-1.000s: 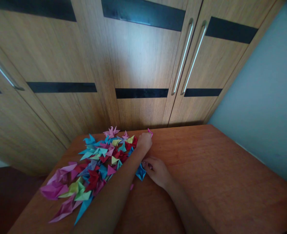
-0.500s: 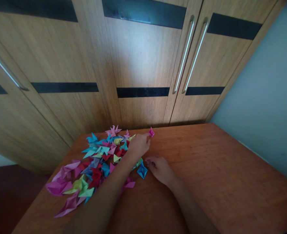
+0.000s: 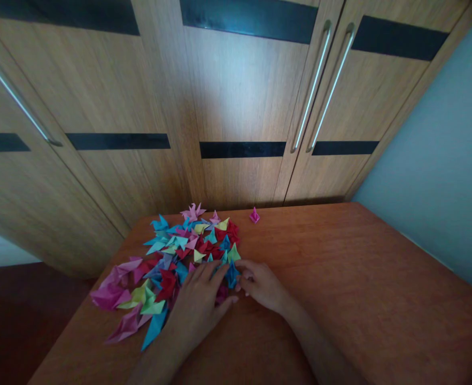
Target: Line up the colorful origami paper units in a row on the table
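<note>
A heap of origami cranes (image 3: 167,285) in pink, red, yellow, green and blue covers the left part of the table. My left hand (image 3: 198,302) reaches over the near right side of this heap, palm down, with its fingers apart and its thumb stretched to the right. Its fingertips are close to a blue origami crane (image 3: 232,275) at the heap's right edge. My right hand (image 3: 264,287) holds that blue crane from the right, thumb and forefinger bent against it. A single magenta origami crane (image 3: 254,215) stands apart near the table's back edge.
The brown wooden table (image 3: 340,283) runs back to a wooden wardrobe (image 3: 236,96) with dark strips and long metal handles (image 3: 332,88). A pale blue wall (image 3: 432,171) borders the right side.
My left hand has let go of the magenta crane at the back and come down toward me over the heap. My right hand has closed on the blue crane, which is now turned more upright.
</note>
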Action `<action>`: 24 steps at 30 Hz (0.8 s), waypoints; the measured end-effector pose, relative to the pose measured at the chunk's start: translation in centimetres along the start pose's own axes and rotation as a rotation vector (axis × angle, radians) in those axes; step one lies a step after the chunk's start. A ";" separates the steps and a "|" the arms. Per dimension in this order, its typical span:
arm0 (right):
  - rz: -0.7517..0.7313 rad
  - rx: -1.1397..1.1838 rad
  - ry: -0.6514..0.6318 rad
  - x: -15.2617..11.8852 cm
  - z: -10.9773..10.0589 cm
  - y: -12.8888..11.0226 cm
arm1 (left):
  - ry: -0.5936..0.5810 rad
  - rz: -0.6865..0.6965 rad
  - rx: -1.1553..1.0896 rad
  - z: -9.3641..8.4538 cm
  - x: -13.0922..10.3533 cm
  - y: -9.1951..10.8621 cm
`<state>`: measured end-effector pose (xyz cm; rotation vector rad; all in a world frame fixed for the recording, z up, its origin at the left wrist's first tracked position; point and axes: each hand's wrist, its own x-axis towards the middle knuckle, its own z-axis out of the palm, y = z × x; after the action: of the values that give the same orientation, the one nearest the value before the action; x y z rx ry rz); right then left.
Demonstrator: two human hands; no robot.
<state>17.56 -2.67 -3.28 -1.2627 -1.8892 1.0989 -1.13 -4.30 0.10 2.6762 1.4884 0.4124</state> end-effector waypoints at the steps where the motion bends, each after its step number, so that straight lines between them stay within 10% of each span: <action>1: 0.005 0.028 0.024 0.1 0.0 0.3 | 0.028 0.015 0.006 0.1 -0.3 -0.2; 9: 0.000 -0.288 0.366 0.3 -0.5 2.0 | 0.083 -0.040 0.121 0.4 -2.2 -1.5; 24: -0.210 -0.253 0.234 0.2 0.2 1.5 | 0.155 0.003 -0.145 1.7 -1.7 -1.0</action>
<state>17.92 -2.22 -4.66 -1.2327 -1.9691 0.5908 -2.32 -5.03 -2.08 2.5850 1.4303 0.7135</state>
